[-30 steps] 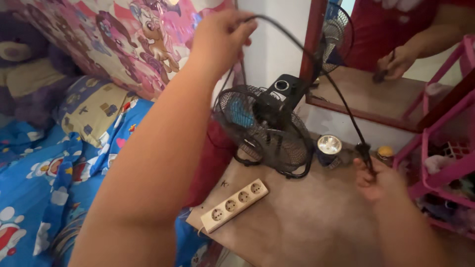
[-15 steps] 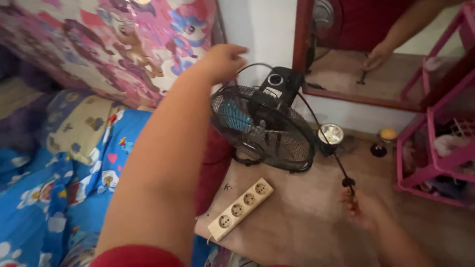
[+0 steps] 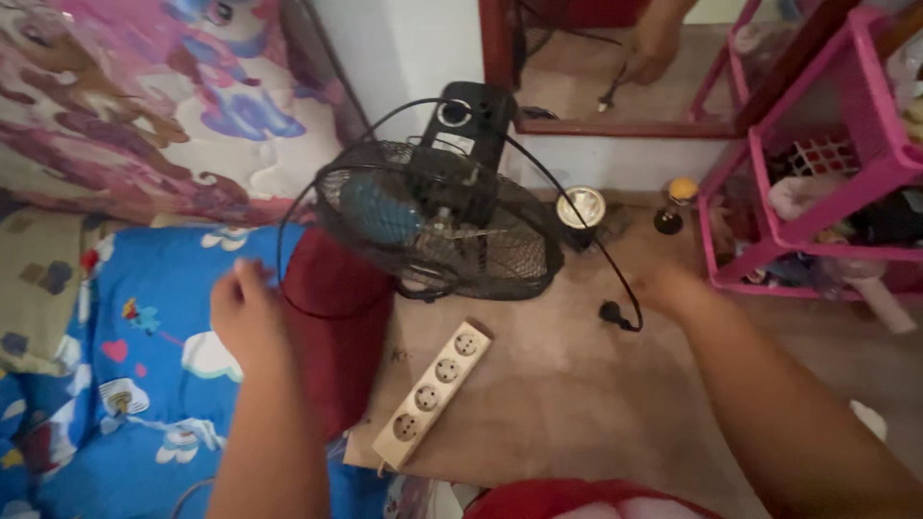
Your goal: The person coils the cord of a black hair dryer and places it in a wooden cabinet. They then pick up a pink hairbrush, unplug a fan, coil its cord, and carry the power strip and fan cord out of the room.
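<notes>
Black fan point(image 3: 437, 216) lay tilted on the wooden floor point(image 3: 596, 404), far centre; cream power strip point(image 3: 433, 394) nearer. Black cord point(image 3: 288, 240) looped from the left hand point(image 3: 245, 317), fingers pinched on it, to its plug point(image 3: 615, 314) just beside the right hand point(image 3: 673, 288), grip unclear.

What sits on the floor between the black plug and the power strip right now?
Nothing: in the head view the stretch of wooden floor between the plug and the power strip is bare.

Black fan point(image 3: 437, 216) seen on wooden floor point(image 3: 577, 384), cord point(image 3: 567, 207) looped over it; plug point(image 3: 615, 314) lay beside right hand point(image 3: 673, 288); left hand point(image 3: 245, 312) raised near cord; beige power strip point(image 3: 433, 383) seen between arms.
</notes>
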